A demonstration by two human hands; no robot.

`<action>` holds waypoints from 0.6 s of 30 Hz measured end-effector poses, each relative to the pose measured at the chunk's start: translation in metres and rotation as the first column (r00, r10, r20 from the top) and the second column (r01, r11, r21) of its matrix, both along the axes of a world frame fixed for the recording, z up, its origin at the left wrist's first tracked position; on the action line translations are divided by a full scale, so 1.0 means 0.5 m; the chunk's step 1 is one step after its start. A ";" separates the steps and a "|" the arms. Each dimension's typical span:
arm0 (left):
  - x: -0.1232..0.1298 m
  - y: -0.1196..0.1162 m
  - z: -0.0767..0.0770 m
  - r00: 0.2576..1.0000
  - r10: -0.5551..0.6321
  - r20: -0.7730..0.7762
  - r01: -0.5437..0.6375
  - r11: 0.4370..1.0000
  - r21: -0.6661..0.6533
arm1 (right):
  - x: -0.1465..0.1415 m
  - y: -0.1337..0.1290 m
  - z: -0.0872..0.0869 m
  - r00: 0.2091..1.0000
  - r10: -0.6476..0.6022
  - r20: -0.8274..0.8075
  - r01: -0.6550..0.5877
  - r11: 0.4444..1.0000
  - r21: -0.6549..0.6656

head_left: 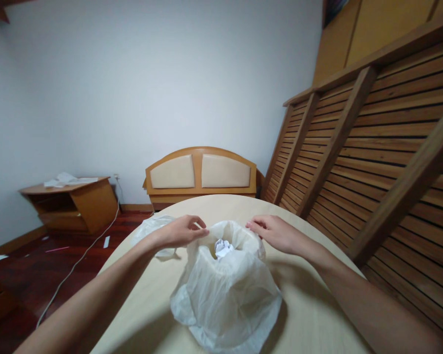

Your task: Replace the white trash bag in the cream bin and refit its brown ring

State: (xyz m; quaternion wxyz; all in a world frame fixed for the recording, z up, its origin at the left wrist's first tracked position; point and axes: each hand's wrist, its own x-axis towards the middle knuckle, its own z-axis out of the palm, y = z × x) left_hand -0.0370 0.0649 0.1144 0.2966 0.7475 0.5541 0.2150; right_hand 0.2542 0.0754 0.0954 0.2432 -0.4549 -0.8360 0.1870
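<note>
Between both hands [185, 231] [275, 233], white bag [236, 295], crumpled paper [223, 248]

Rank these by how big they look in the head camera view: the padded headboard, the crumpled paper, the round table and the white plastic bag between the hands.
1. Round table, partly cut off by the frame
2. White plastic bag, helped by being nearer than the headboard
3. Padded headboard
4. Crumpled paper
</note>
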 end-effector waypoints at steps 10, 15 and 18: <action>0.073 0.040 -0.016 0.951 -0.115 -0.287 0.130 0.991 0.036 | -0.059 0.023 -0.002 0.991 0.135 0.009 -0.133 0.982 -0.136; 0.036 0.044 0.025 0.889 -0.295 -0.351 0.252 0.954 -0.165 | -0.036 0.023 0.031 0.973 0.091 0.213 -0.040 0.971 -0.234; 0.040 0.052 0.034 0.911 -0.268 -0.314 0.238 0.962 -0.131 | -0.047 0.038 0.032 0.986 -0.006 0.165 0.023 0.995 -0.099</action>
